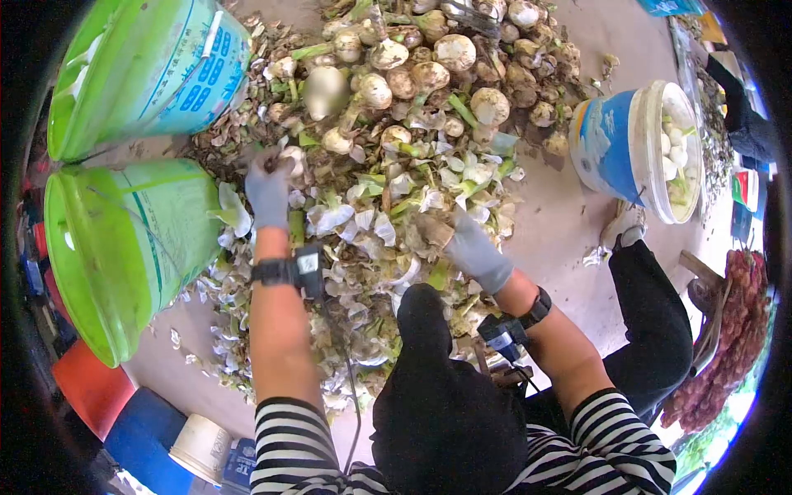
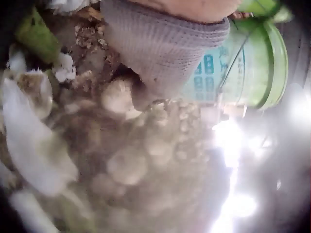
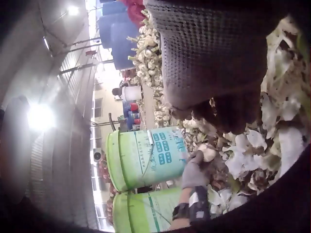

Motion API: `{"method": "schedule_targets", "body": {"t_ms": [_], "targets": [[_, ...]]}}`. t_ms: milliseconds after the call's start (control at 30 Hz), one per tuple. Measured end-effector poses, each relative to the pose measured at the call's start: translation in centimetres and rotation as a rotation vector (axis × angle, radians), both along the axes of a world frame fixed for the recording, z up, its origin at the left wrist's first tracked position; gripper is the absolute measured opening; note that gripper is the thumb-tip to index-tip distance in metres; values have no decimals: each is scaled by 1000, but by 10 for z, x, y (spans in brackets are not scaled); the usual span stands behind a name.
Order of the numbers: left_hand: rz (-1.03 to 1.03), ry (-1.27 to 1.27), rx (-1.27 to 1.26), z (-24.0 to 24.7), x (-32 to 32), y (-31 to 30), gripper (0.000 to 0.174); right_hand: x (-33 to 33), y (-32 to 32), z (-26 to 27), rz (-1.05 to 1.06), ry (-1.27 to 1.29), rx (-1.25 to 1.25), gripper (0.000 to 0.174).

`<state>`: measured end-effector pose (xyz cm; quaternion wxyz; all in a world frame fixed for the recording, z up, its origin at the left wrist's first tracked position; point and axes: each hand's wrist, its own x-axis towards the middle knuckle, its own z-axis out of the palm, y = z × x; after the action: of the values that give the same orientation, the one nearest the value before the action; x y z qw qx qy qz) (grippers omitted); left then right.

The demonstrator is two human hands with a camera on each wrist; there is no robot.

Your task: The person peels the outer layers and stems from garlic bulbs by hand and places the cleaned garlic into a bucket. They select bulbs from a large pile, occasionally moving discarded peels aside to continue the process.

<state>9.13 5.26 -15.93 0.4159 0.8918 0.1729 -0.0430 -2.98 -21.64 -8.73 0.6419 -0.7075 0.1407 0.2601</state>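
My left hand (image 1: pixel 268 198), in a grey knitted glove, reaches to the left side of the heap. Its fingers grip a pale garlic bulb (image 1: pixel 292 161), which shows beside the thumb in the right wrist view too. In the left wrist view the same bulb (image 2: pixel 119 98) sits right under the glove, its far side hidden. My right hand (image 1: pixel 480 254), gloved alike, is low over the loose white peels (image 1: pixel 396 239). Its soiled fingers (image 3: pixel 233 111) point down into shadow, and I cannot tell whether they hold anything. Unpeeled garlic bulbs (image 1: pixel 455 53) with stems lie piled ahead.
Two green-rimmed buckets (image 1: pixel 124 256) lie tipped at the left, near my left arm. At the right a blue and white bucket (image 1: pixel 610 144) holds several white bulbs. A red mesh sack (image 1: pixel 726 338) stands farther right. Red and blue containers (image 1: pixel 148 433) sit at the lower left.
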Motion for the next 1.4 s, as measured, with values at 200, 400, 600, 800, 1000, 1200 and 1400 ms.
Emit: {"method": "schedule_targets", "body": {"t_ms": [200, 400, 600, 800, 1000, 1200, 1400], "targets": [[-164, 178, -1053, 58, -77, -52, 43, 1, -3, -28, -135, 93, 302, 47], [-417, 151, -972, 62, -110, -102, 49, -2, -14, -17, -180, 53, 184, 35], [-471, 101, -734, 54, -126, -112, 51, -14, -29, -22, -143, -144, 158, 24], [-101, 388, -1303, 73, -125, -122, 50, -11, -35, -5, -168, -94, 192, 21], [196, 489, -1445, 87, -114, -137, 54, -23, -33, -18, -330, -132, 219, 17], [-239, 304, -991, 76, -120, -130, 56, -20, -38, -34, 20, -715, -225, 21], [-115, 482, -1161, 62, -108, -122, 42, -16, -40, -14, -111, -154, 76, 20]]}}
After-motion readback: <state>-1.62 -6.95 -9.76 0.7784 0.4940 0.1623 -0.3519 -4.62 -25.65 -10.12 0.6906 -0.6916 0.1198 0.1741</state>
